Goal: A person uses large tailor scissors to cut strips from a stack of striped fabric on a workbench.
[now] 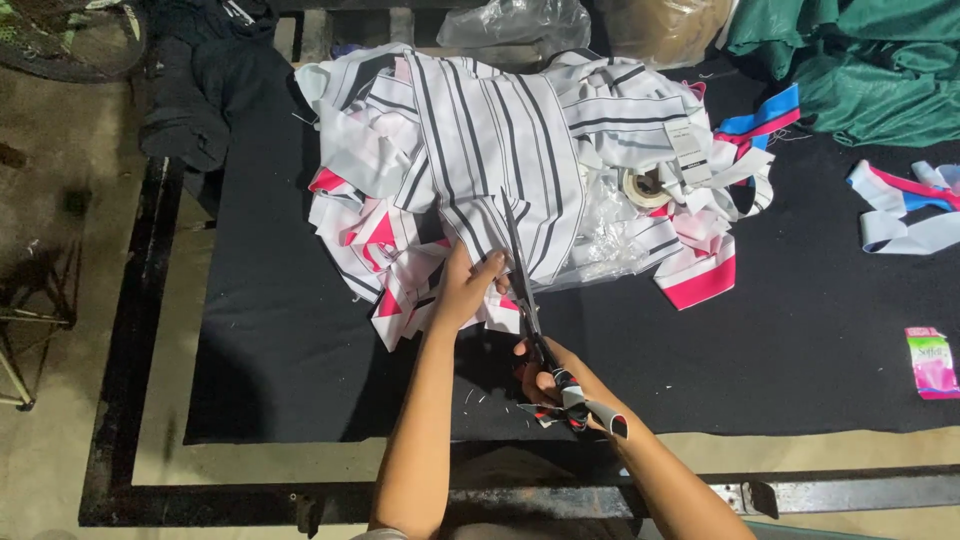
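Note:
A heap of white fabric pieces with black stripes and pink patches (500,150) lies on a black cloth-covered table (800,330). My left hand (465,290) pinches the near edge of a striped piece from the heap. My right hand (550,385) grips the handles of a pair of scissors (520,260), whose handles are wrapped in fabric strips. The blades point away from me and up into the striped piece, just right of my left fingers.
A tape roll (645,187) and crumpled clear plastic (605,225) rest on the heap's right side. Loose white, pink and blue strips (905,205) and a small pink-green packet (932,362) lie at right. Green cloth (870,60) sits at the back right, dark garments (200,90) at the back left.

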